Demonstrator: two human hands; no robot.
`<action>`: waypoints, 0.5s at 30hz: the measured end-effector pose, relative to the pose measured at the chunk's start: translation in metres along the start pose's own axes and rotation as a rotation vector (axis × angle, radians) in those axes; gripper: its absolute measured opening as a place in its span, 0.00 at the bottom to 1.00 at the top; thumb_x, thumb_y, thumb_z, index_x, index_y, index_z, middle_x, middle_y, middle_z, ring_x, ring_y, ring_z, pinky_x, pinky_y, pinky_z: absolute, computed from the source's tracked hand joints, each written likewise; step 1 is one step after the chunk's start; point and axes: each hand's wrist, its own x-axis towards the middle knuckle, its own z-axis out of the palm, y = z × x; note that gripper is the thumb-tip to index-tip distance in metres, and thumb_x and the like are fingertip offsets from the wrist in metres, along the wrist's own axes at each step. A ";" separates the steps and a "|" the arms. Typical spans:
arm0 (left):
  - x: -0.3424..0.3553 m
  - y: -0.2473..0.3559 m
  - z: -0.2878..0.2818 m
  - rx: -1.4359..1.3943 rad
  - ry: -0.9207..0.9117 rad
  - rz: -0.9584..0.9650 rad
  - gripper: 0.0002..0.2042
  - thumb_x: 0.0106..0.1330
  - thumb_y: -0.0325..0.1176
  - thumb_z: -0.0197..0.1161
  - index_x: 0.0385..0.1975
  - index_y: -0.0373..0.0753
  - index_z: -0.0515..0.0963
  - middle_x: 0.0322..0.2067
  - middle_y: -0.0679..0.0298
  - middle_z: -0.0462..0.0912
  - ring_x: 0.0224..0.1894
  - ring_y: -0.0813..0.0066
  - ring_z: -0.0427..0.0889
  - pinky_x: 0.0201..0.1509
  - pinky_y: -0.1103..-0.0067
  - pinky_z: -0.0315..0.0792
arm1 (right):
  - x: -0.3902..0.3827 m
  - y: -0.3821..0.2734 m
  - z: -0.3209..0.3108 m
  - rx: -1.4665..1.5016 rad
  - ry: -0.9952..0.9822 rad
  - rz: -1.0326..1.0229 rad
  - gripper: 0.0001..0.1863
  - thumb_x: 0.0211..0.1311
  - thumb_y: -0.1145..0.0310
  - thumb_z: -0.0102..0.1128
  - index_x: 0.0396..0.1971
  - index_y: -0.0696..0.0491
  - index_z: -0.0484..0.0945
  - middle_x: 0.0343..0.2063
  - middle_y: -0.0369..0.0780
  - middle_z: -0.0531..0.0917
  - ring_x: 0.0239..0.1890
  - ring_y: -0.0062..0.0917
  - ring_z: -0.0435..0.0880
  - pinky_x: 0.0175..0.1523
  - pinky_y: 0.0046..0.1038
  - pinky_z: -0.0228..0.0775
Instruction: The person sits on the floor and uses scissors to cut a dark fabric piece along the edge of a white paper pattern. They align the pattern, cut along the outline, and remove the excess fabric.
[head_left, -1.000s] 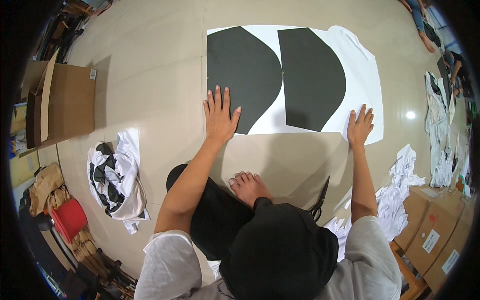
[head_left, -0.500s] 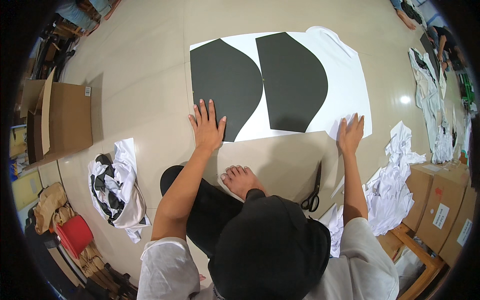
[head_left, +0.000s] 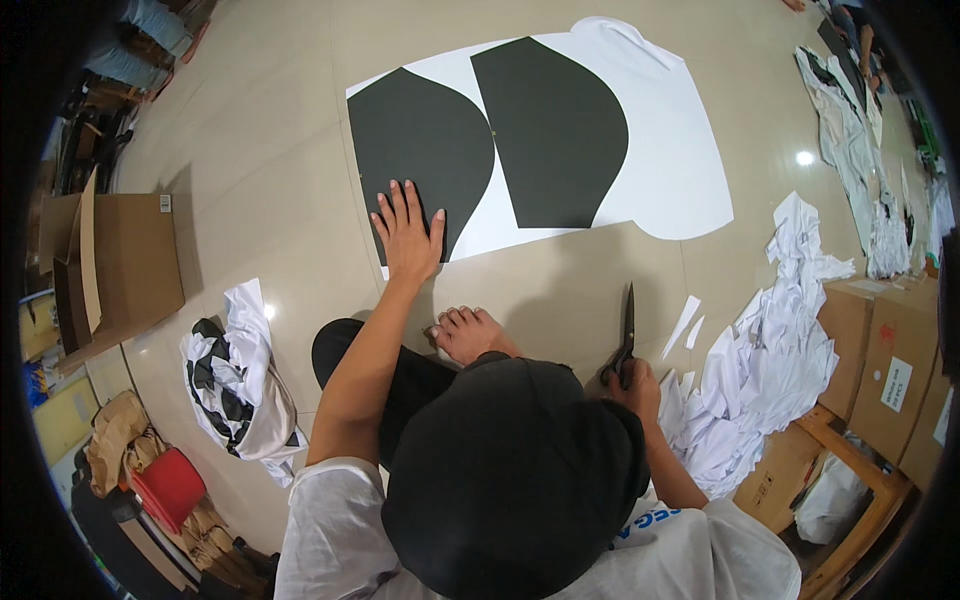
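Note:
My left hand [head_left: 407,240] lies flat, fingers spread, on the lower part of a dark grey curved pattern piece [head_left: 425,135]. A second dark pattern piece [head_left: 560,140] of similar shape rests to its right. Both sit on a large sheet of white fabric [head_left: 670,150] spread on the floor, its far right corner folded over. Close to my body at the right, my right hand [head_left: 638,393] is closed round the handles of black scissors [head_left: 628,325]. The blades point away from me, short of the fabric; the fingers are partly hidden by the handles.
White fabric scraps [head_left: 760,370] are heaped at right, beside cardboard boxes [head_left: 875,350] and a wooden frame [head_left: 850,470]. Left are a bundle of white and dark cloth [head_left: 245,375], an open cardboard box [head_left: 135,260] and a red item [head_left: 170,490]. Other people's legs [head_left: 135,55] show far left.
My right hand has left the white fabric's near right corner, drawn back toward me and taken hold of the scissors. The left hand stays pressed on the pattern piece. The view has shifted slightly.

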 end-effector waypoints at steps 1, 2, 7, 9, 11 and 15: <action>0.000 0.000 -0.001 -0.001 0.027 0.010 0.41 0.85 0.58 0.46 0.86 0.37 0.48 0.86 0.44 0.43 0.87 0.34 0.39 0.86 0.42 0.36 | 0.003 -0.005 0.000 0.020 -0.002 0.055 0.19 0.60 0.67 0.78 0.44 0.56 0.76 0.33 0.47 0.83 0.37 0.49 0.86 0.43 0.46 0.78; -0.001 -0.002 0.001 -0.006 0.045 0.014 0.41 0.84 0.59 0.46 0.86 0.37 0.48 0.86 0.44 0.43 0.87 0.33 0.40 0.86 0.40 0.37 | 0.006 -0.011 -0.001 0.033 -0.012 0.113 0.19 0.60 0.68 0.78 0.44 0.56 0.76 0.32 0.47 0.82 0.37 0.49 0.86 0.43 0.45 0.78; -0.004 -0.001 0.002 -0.063 0.109 0.050 0.39 0.83 0.54 0.52 0.84 0.36 0.53 0.84 0.43 0.49 0.86 0.33 0.45 0.85 0.39 0.40 | 0.012 0.006 0.003 0.268 -0.078 0.302 0.20 0.62 0.69 0.79 0.48 0.60 0.80 0.36 0.44 0.88 0.38 0.36 0.90 0.46 0.37 0.82; -0.005 0.006 -0.008 -0.145 0.180 0.152 0.35 0.81 0.49 0.59 0.80 0.36 0.62 0.82 0.43 0.58 0.84 0.34 0.51 0.85 0.40 0.43 | 0.015 0.018 0.007 0.622 -0.168 0.391 0.20 0.64 0.67 0.79 0.50 0.61 0.81 0.39 0.43 0.90 0.39 0.31 0.90 0.47 0.35 0.83; -0.009 0.015 -0.020 -0.205 0.109 0.332 0.27 0.77 0.43 0.63 0.70 0.36 0.72 0.75 0.46 0.67 0.80 0.38 0.60 0.84 0.41 0.48 | 0.027 0.018 0.004 1.093 -0.361 0.505 0.21 0.67 0.65 0.79 0.52 0.61 0.82 0.42 0.42 0.91 0.41 0.27 0.90 0.48 0.33 0.83; -0.029 0.061 -0.029 -0.408 -0.039 0.300 0.12 0.73 0.35 0.68 0.51 0.37 0.84 0.50 0.56 0.87 0.54 0.50 0.84 0.63 0.54 0.75 | 0.050 -0.022 0.005 1.150 -0.616 0.560 0.21 0.68 0.59 0.80 0.48 0.59 0.83 0.38 0.40 0.89 0.38 0.25 0.88 0.45 0.28 0.81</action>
